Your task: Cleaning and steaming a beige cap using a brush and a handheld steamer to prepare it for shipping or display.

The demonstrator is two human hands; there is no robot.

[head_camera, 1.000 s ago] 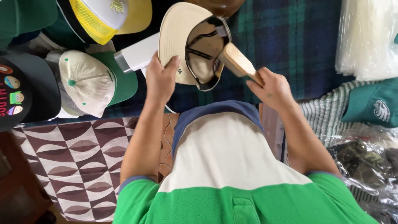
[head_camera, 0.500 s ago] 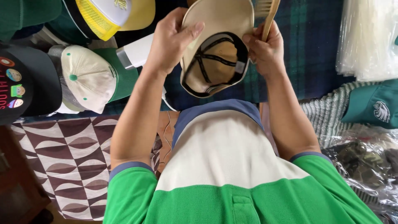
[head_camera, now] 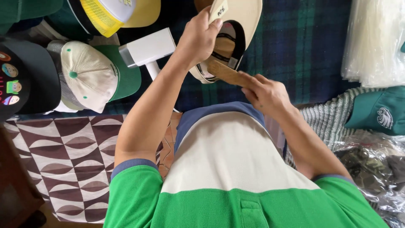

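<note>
My left hand grips a cream baseball cap by its edge, held up with the inside facing me. A small paper tag sticks up by my fingers. My right hand holds a flat wooden handle whose far end reaches into the cap's inside; the tool's head is hidden by the cap. Both hands are over a dark green plaid cloth.
A white handheld appliance lies left of the cap. A cream cap with a green brim, a black cap and a yellow mesh cap sit at the left. Clear plastic bags and a green cap lie at the right.
The cap has turned and tilted in my left hand. My right hand dropped from the cap's upper right edge to below it, and the wooden handle now points into the cap.
</note>
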